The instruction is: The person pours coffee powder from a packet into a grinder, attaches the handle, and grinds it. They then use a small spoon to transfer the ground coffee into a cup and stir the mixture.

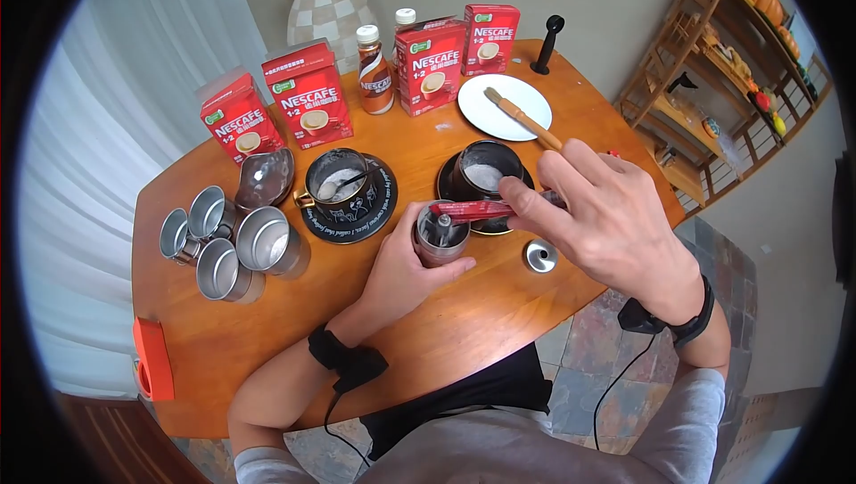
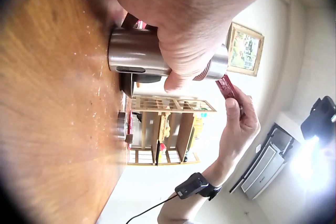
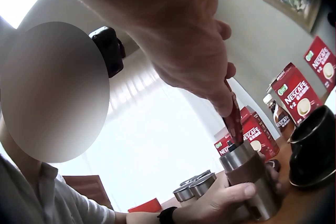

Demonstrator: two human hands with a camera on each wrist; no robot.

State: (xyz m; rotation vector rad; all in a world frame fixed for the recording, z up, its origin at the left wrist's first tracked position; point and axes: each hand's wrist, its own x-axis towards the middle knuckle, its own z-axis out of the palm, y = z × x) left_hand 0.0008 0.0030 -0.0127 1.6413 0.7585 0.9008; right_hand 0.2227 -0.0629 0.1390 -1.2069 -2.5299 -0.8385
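Observation:
My left hand (image 1: 397, 263) grips an upright steel hand coffee grinder (image 2: 137, 50) on the wooden table. A central shaft stands in the grinder's uncovered top. Above it, my right hand (image 1: 611, 217) pinches a red coffee stick sachet (image 1: 474, 209). The sachet's end is tipped down at the grinder's mouth, as the right wrist view shows. Just behind the grinder is a black cup (image 1: 465, 188) with white powder inside, on a black saucer. To the left, another black cup (image 1: 328, 209) holds powder and a spoon (image 1: 349, 183). A round metal lid (image 1: 540, 256) lies right of the grinder.
Several steel cups (image 1: 274, 250) and a steel scoop-shaped bowl (image 1: 266, 179) stand on the left. Red Nescafe boxes (image 1: 308, 101) and bottles (image 1: 375, 74) line the back. A brush (image 1: 522, 116) rests across a white plate (image 1: 481, 117). An orange-red object (image 1: 153, 361) is at the left edge.

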